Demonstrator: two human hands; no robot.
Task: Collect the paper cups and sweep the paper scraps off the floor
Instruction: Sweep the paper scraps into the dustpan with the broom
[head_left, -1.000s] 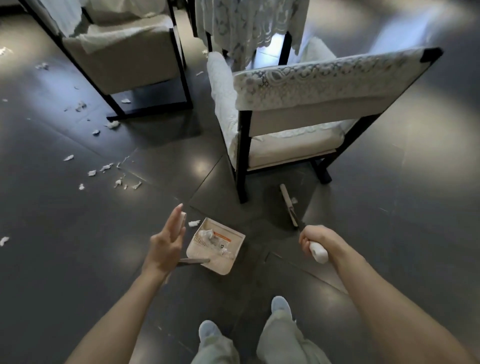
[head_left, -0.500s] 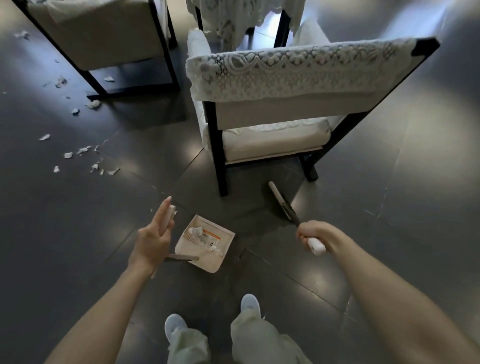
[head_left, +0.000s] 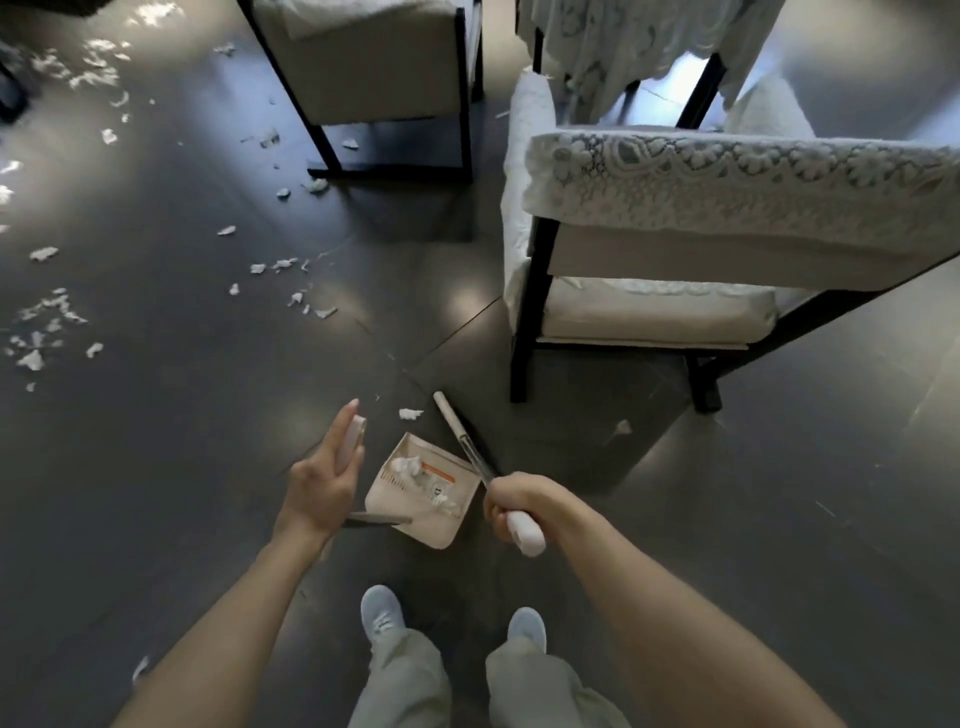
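Observation:
A beige dustpan stands on the dark floor in front of my feet, with crumpled paper scraps inside it. My left hand holds the white grip of the dustpan's upright handle. My right hand grips the broom handle near its white end. The broom head rests on the floor just beyond the pan's mouth, beside one loose scrap. Another scrap lies to the right, near the chair. Several scraps are scattered to the far left. No paper cup is visible.
A cream chair with a lace cover stands close on the right, its black leg near the broom. A second chair stands farther back. A lace-covered table is behind them. More scraps litter the left floor.
The broom head has swung left from beside the chair leg to the mouth of the dustpan. My left hand keeps its hold on the dustpan handle.

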